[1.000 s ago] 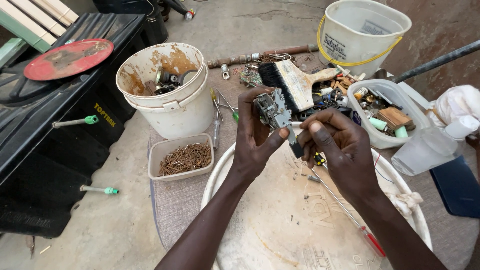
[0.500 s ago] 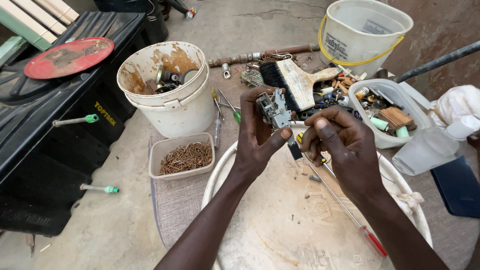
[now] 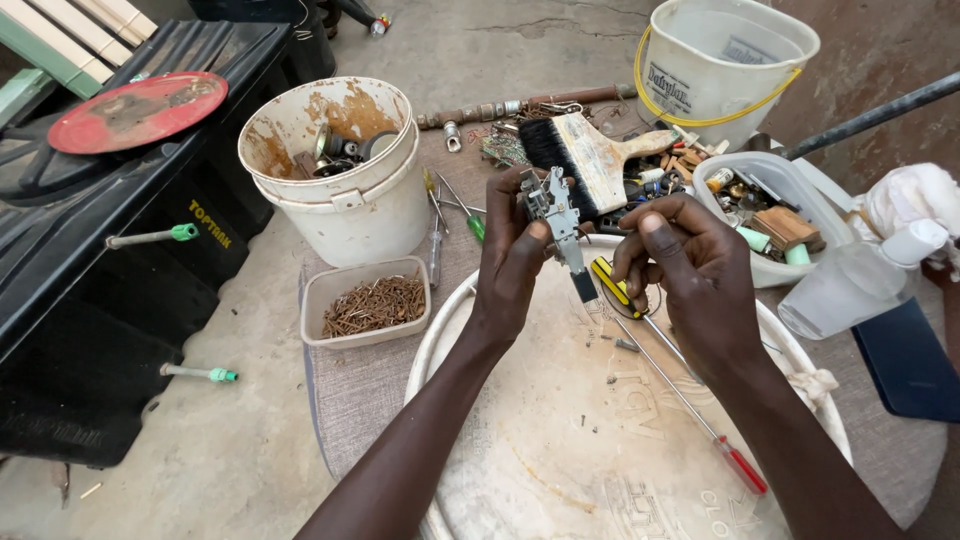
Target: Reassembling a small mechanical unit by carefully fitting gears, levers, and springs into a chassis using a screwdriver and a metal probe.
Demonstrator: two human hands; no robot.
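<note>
My left hand [image 3: 512, 262] grips a small grey metal mechanism [image 3: 549, 203], holding it upright above a round white lid [image 3: 560, 440]. My right hand [image 3: 690, 270] holds a screwdriver with a yellow and black handle [image 3: 612, 285], its dark tip end against the bottom of the mechanism. A long thin screwdriver with a red handle [image 3: 700, 425] lies on the lid under my right forearm.
A dirty white bucket [image 3: 340, 180] with metal parts stands at left, a tray of rusty nails [image 3: 372, 305] beside it. A wide paintbrush [image 3: 590, 160], a white tub of small parts [image 3: 770, 210], a yellow-handled pail [image 3: 725, 60] and a black case [image 3: 100, 230] surround the work spot.
My right hand has shifted slightly right and down, bringing the yellow and black screwdriver into view below the mechanism. The left hand keeps the mechanism in nearly the same place.
</note>
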